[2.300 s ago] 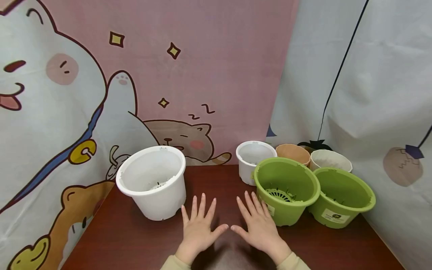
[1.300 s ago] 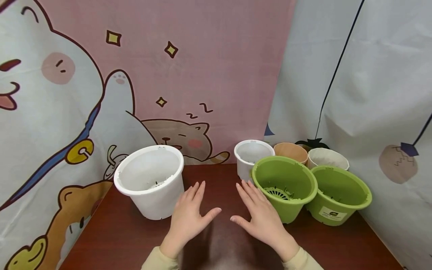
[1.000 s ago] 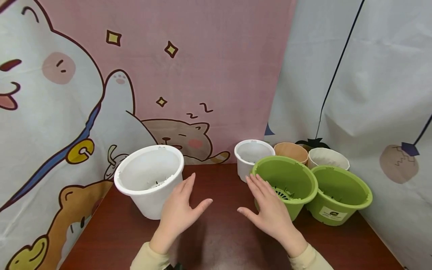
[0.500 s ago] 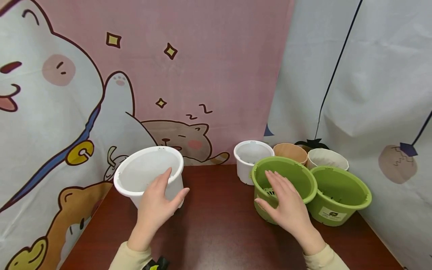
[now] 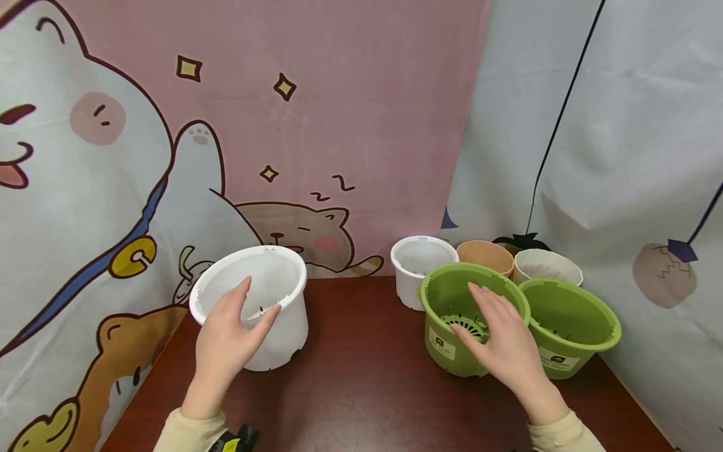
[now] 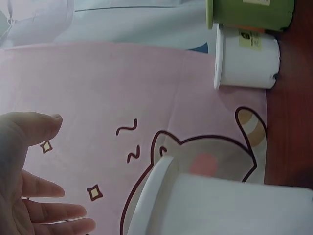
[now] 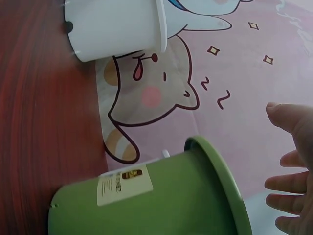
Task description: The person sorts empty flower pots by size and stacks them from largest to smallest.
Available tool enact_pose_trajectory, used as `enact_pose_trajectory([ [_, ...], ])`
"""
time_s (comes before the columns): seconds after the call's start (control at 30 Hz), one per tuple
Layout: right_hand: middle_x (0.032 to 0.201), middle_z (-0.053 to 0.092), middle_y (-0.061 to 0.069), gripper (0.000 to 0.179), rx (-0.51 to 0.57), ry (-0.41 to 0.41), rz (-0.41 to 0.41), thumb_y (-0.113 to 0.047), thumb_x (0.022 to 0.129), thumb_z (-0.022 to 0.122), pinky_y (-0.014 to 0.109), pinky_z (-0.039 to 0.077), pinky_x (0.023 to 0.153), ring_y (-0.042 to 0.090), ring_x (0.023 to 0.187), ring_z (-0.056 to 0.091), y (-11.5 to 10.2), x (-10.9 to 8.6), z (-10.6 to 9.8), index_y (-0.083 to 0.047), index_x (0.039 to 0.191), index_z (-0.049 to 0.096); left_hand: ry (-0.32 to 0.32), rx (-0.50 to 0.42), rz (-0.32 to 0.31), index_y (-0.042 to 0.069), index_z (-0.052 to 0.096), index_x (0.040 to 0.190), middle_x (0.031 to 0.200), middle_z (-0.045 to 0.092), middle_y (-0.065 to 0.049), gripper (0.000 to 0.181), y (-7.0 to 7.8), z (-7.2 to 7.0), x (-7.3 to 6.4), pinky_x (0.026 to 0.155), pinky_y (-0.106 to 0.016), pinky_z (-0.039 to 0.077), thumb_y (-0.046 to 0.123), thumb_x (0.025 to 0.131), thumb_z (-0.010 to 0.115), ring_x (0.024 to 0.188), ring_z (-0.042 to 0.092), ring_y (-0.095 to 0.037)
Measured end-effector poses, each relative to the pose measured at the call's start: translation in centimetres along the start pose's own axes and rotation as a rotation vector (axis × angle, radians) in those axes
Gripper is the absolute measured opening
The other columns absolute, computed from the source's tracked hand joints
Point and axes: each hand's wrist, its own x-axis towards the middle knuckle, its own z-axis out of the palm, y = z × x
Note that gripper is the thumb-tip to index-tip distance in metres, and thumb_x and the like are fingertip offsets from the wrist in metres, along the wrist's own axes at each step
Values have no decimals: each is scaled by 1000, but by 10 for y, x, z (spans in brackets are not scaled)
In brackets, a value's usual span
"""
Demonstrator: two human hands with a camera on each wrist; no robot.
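In the head view a large white plant pot [image 5: 282, 339] stands upright at the left of the table. My left hand [image 5: 226, 339] hovers at its near side, overlapping its rim, fingers spread and nothing in them. The left wrist view shows that hand [image 6: 29, 181] apart from the pot's rim [image 6: 151, 200]. At the right, my right hand [image 5: 505, 339] overlaps the front green pot [image 5: 443, 348], thumb and fingers apart and holding nothing. In the right wrist view a gap lies between the right hand [image 7: 293, 166] and the green pot's rim [image 7: 222, 181].
Another green pot [image 5: 576, 314] with a label stands to the right. Behind are a small white pot [image 5: 409, 289], an orange-tan pot [image 5: 486, 254] and a cream pot [image 5: 548, 267]. Cloth printed with cartoon cats [image 5: 361, 125] hangs close behind the dark red table [image 5: 361, 389].
Both hands have lifted from near the table's middle and moved apart, the left toward the white pot, the right over the front green pot. The pots stand where they were.
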Motion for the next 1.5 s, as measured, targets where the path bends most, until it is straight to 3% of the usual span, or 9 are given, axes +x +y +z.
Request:
enact_pose_trajectory([
  [0.1, 133, 57, 22, 75, -5, 0, 18, -29, 78, 82, 60, 40, 99, 44, 125, 48, 4, 0, -3, 0, 140, 51, -1, 19, -19, -4, 55, 136, 120, 63, -25, 68, -5, -6, 1, 82, -59, 51, 37, 86, 75, 107, 61, -40],
  [0.3, 131, 57, 27, 75, -12, 10, 23, -28, 79, 82, 61, 39, 101, 47, 121, 49, 15, 1, -7, 1, 140, 51, 5, 57, -50, -7, 54, 135, 120, 62, -28, 69, -18, -15, 4, 82, -61, 50, 38, 87, 74, 105, 61, -43],
  [0.53, 127, 57, 30, 76, -32, 27, 25, -25, 76, 84, 62, 40, 98, 49, 117, 51, 30, 0, -9, 3, 138, 52, -22, 125, -130, -9, 52, 136, 118, 60, -32, 71, -36, -22, 8, 80, -64, 50, 43, 90, 69, 104, 59, -46],
  [0.77, 131, 55, 29, 72, -45, -9, 77, -26, 80, 81, 64, 42, 92, 51, 116, 49, 41, 0, -11, 4, 139, 50, -70, 142, -220, -9, 49, 138, 126, 54, -35, 74, -53, -29, 11, 85, -68, 47, 46, 92, 65, 110, 54, -51],
  [0.97, 131, 55, 29, 72, -57, -17, 92, -26, 83, 79, 65, 41, 91, 51, 114, 49, 50, 1, -14, 3, 141, 49, -84, 130, -221, -4, 55, 130, 120, 58, -32, 63, -73, -33, 17, 84, -67, 46, 47, 94, 63, 108, 54, -49],
  [1.2, 130, 56, 29, 71, -71, -66, 129, -29, 85, 77, 65, 40, 93, 51, 116, 48, 61, 2, -16, 3, 142, 47, -199, 173, -322, -14, 42, 139, 133, 45, -40, 81, -91, -35, 21, 93, -71, 40, 53, 95, 57, 119, 45, -55],
  [1.5, 128, 55, 32, 73, -86, -104, 155, -32, 87, 75, 68, 40, 90, 53, 114, 47, 68, 3, -19, 4, 143, 46, -323, 160, -381, -19, 34, 141, 136, 39, -44, 90, -108, -36, 31, 94, -73, 39, 56, 95, 54, 120, 41, -60],
])
